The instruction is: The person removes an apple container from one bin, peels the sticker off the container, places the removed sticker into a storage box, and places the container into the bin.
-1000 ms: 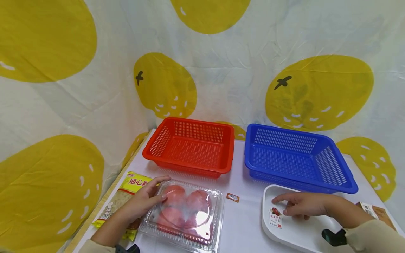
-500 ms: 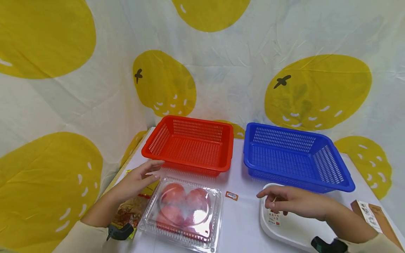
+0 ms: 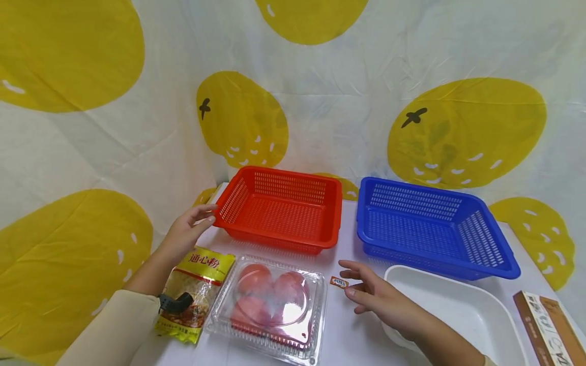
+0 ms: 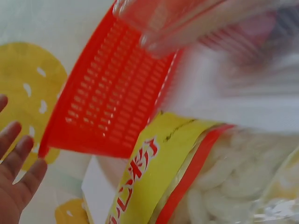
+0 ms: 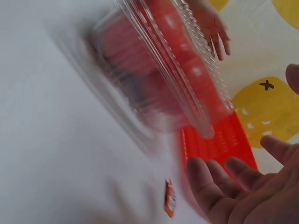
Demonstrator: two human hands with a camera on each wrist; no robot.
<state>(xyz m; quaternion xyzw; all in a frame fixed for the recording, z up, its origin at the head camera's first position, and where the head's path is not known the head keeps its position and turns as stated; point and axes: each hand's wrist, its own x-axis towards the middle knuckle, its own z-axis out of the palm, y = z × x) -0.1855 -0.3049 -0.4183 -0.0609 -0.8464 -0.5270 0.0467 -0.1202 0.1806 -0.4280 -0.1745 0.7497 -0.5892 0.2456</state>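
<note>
My left hand [image 3: 207, 214] hovers open, fingers straight, just off the left corner of the red basket [image 3: 279, 208], above a yellow pasta packet [image 3: 198, 290]. In the left wrist view its fingers [image 4: 16, 163] lie beside the red basket [image 4: 107, 102] and over the packet [image 4: 187, 177]. My right hand [image 3: 354, 278] is open, its fingertips close to a small orange sachet [image 3: 339, 282] on the table. The right wrist view shows the sachet [image 5: 170, 201] just clear of the spread fingers [image 5: 219, 186]. A clear clamshell of tomatoes [image 3: 270, 305] sits between the hands.
A blue basket [image 3: 435, 229] stands right of the red one. A white tray [image 3: 458, 310] lies in front of it by my right forearm. A brown box [image 3: 547, 325] rests at the table's right edge. A yellow-spotted cloth hangs behind.
My left hand lifted off the clamshell and moved back-left to the red basket's corner. My right hand left the white tray and moved left to the sachet. The tray's small card is no longer visible.
</note>
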